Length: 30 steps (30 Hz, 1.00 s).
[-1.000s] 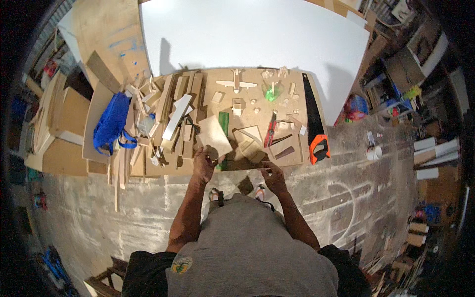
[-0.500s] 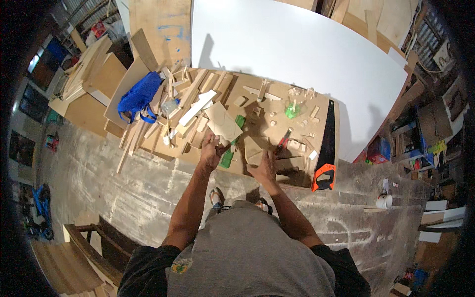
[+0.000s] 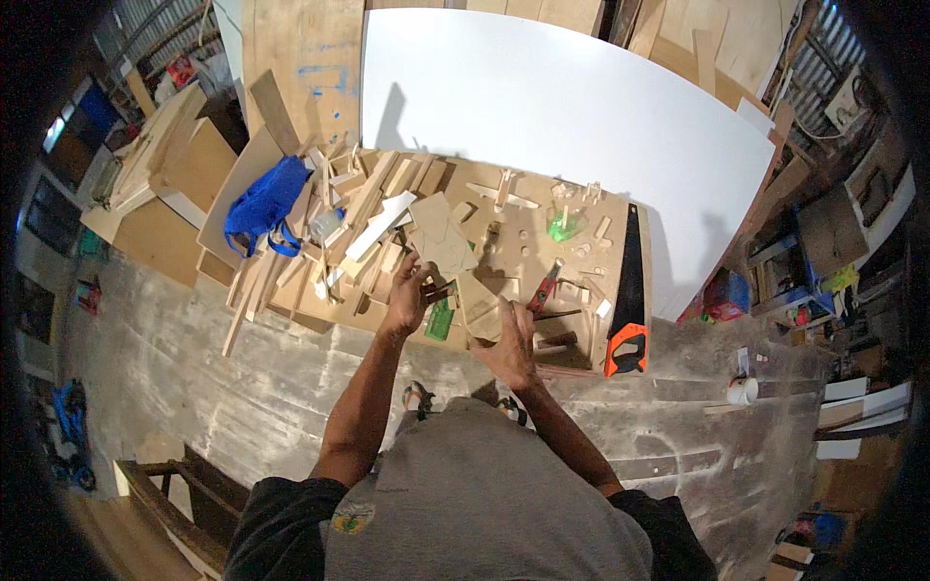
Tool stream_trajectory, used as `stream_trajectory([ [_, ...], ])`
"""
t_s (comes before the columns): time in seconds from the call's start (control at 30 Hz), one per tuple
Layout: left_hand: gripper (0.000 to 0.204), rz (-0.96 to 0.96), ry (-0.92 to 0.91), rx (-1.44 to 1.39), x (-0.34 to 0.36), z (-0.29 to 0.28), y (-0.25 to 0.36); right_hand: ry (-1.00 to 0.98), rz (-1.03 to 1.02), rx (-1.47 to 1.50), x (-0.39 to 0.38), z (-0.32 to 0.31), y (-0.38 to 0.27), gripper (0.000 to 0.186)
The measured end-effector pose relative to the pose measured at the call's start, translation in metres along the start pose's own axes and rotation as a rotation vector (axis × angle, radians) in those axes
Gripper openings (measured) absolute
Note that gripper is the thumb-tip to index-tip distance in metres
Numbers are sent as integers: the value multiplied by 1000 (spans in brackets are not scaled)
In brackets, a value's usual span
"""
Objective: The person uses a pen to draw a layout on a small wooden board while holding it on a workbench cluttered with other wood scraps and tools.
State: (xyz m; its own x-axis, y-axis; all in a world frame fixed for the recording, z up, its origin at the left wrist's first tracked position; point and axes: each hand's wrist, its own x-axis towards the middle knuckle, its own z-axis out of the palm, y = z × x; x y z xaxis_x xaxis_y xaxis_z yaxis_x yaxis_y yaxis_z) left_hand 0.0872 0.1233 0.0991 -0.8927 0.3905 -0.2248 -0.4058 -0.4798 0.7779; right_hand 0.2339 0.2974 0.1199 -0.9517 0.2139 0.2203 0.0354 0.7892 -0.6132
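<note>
My left hand grips a thin pale board with lines on it, raised at the front middle of the cluttered work board. My right hand has its fingers around a second, squarish wooden piece, just right of a green strip. Beside that hand lies a red tool. A small wooden plane-shaped model, a green item and several small wooden bits are farther back. A handsaw with an orange handle lies along the right edge.
A pile of wooden strips and a blue bag are on the left. A large white panel stands behind. A white bucket is on the floor at right, a wooden frame at lower left.
My right hand has reached forward and closed on the squarish piece. My left hand has risen slightly with its board. The camera's view has turned slightly.
</note>
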Motion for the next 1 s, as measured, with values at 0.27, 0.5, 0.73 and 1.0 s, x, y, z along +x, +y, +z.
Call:
stream_trajectory([
  [0.27,30,21,-56,-27,-7,-5,1,95,-61,-32,-12,11,-7,82],
  [0.5,20,1,-78,-23,-11,5,6,147,-57,-18,-17,18,-8,85],
  [0.73,39,-36,-78,42,-12,4,-2,148,-39,-61,-22,18,-19,86],
  [1.0,60,118,-78,107,-18,31,0,149,-26,-119,-22,17,-24,94],
])
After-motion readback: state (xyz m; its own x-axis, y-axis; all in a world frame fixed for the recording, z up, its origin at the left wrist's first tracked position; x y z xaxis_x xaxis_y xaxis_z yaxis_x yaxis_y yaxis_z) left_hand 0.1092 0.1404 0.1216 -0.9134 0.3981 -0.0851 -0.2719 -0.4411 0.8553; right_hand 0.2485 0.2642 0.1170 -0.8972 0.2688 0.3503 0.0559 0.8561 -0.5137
